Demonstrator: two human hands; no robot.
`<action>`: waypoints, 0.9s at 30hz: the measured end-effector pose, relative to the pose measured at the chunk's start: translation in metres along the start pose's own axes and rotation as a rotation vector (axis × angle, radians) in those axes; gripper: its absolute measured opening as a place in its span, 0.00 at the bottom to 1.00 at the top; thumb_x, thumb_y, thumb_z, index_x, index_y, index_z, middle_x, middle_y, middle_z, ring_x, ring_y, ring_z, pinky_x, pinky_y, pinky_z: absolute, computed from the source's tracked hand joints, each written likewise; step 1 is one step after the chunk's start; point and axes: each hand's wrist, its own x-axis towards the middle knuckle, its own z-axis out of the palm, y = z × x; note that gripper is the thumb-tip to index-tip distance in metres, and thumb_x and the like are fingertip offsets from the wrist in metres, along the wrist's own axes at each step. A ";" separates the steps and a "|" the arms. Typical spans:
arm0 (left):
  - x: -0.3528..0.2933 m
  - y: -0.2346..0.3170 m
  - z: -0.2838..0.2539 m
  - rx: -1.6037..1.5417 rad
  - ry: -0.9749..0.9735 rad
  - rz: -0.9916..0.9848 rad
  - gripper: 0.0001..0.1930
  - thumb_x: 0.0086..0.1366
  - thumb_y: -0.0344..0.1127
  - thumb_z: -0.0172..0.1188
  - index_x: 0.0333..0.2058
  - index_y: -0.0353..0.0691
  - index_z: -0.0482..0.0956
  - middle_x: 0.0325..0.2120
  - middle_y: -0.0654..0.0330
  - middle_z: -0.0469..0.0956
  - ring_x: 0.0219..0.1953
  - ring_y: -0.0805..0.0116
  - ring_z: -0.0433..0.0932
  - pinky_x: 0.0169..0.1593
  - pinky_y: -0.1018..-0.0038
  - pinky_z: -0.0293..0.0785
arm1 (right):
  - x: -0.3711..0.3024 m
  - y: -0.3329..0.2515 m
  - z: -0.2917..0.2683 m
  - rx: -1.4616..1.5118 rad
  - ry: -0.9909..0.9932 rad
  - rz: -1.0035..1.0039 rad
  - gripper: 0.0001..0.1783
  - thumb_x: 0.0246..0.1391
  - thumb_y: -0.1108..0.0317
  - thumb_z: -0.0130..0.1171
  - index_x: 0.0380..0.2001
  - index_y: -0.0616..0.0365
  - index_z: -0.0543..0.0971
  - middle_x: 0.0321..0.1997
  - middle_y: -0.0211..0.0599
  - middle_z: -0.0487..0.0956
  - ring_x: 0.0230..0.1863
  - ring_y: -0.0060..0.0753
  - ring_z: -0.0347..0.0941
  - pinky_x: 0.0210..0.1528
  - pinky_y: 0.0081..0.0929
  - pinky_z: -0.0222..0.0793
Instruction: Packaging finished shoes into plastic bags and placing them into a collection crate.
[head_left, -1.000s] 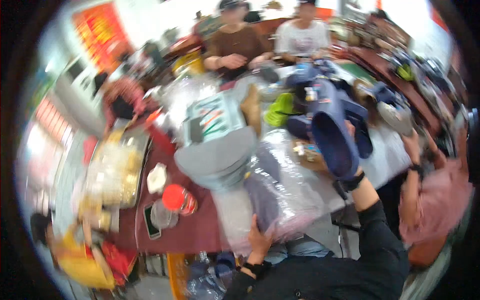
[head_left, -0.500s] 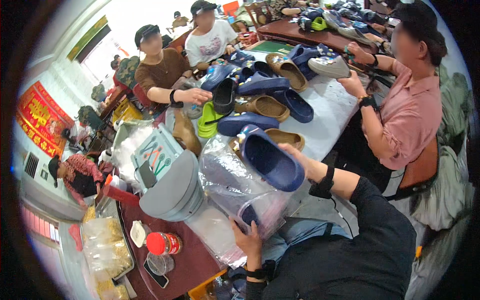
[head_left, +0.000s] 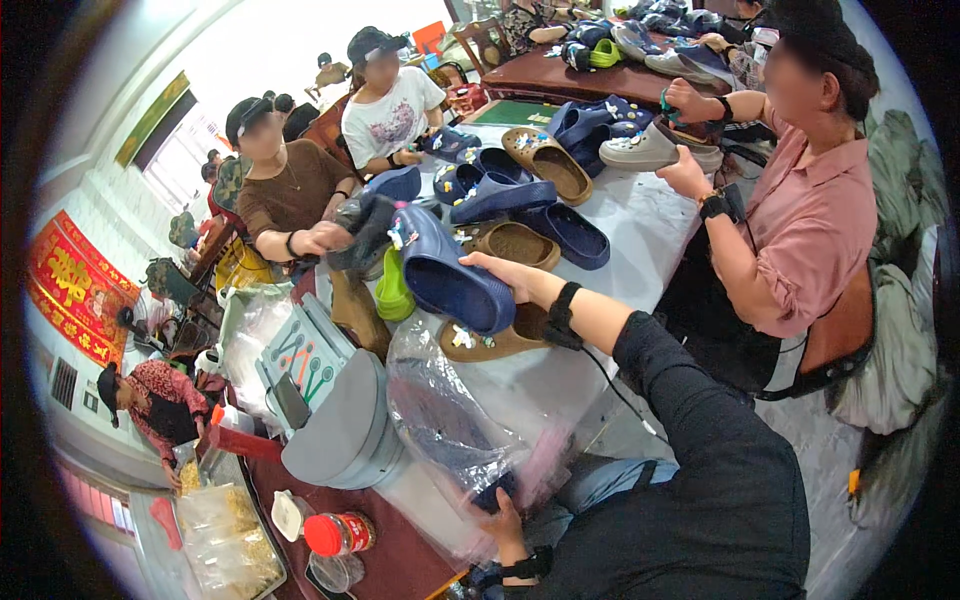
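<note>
My right hand (head_left: 505, 278) grips a navy blue clog (head_left: 455, 285) by its side and holds it up above the table, opening toward me. Small white charms sit near its far end. Close to my body, my left hand (head_left: 502, 525) is closed at the lower end of a clear plastic bag (head_left: 430, 395), around a dark blue end that shows through the film. That bag lies partly over the table's near edge. Beneath the raised clog rests a brown clog (head_left: 485, 343) with white charms. A lime green clog (head_left: 393, 288) stands to its left.
Several navy and brown clogs, among them a brown clog (head_left: 548, 163), cover the white table (head_left: 640, 225). A grey scale-like device (head_left: 340, 420) and a red-lidded jar (head_left: 338, 534) stand at left. Across, a co-worker handles a dark clog (head_left: 365, 235); another at right holds a grey clog (head_left: 640, 148).
My right hand has carried the navy clog left and away from me. My left hand's fingers have closed in on the bag. The co-worker in brown has picked up a dark clog.
</note>
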 end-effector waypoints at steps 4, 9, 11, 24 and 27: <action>0.000 -0.013 0.001 0.058 0.051 0.085 0.39 0.56 0.39 0.60 0.60 0.26 0.52 0.58 0.38 0.57 0.61 0.47 0.55 0.64 0.62 0.50 | 0.013 0.008 0.013 -0.378 0.351 -0.444 0.30 0.49 0.58 0.61 0.55 0.51 0.68 0.49 0.40 0.75 0.37 0.30 0.77 0.40 0.32 0.74; 0.004 -0.002 0.000 0.116 0.038 0.116 0.39 0.57 0.39 0.60 0.60 0.26 0.52 0.59 0.39 0.57 0.61 0.46 0.56 0.63 0.62 0.52 | -0.026 -0.005 -0.027 -1.113 1.123 -1.031 0.16 0.41 0.67 0.60 0.37 0.58 0.78 0.36 0.43 0.78 0.40 0.42 0.75 0.45 0.34 0.69; 0.004 0.023 0.002 -0.055 0.034 -0.036 0.42 0.54 0.40 0.60 0.63 0.31 0.50 0.59 0.38 0.58 0.60 0.44 0.60 0.62 0.60 0.55 | -0.063 -0.008 -0.062 -1.393 1.425 -0.796 0.24 0.39 0.65 0.61 0.45 0.54 0.74 0.50 0.47 0.72 0.54 0.50 0.65 0.53 0.43 0.62; 0.026 0.085 -0.007 0.051 0.144 0.125 0.34 0.54 0.30 0.61 0.60 0.33 0.60 0.48 0.42 0.74 0.45 0.55 0.77 0.48 0.68 0.72 | -0.139 0.003 -0.072 -1.151 1.280 -0.356 0.35 0.35 0.42 0.67 0.43 0.55 0.78 0.36 0.47 0.77 0.39 0.43 0.74 0.41 0.32 0.71; 0.027 0.099 -0.002 0.023 0.144 0.176 0.35 0.52 0.33 0.63 0.59 0.33 0.61 0.49 0.40 0.72 0.47 0.50 0.76 0.49 0.67 0.71 | -0.192 -0.005 -0.047 -0.638 1.043 -0.364 0.31 0.41 0.45 0.66 0.41 0.60 0.77 0.33 0.32 0.77 0.37 0.24 0.73 0.33 0.23 0.73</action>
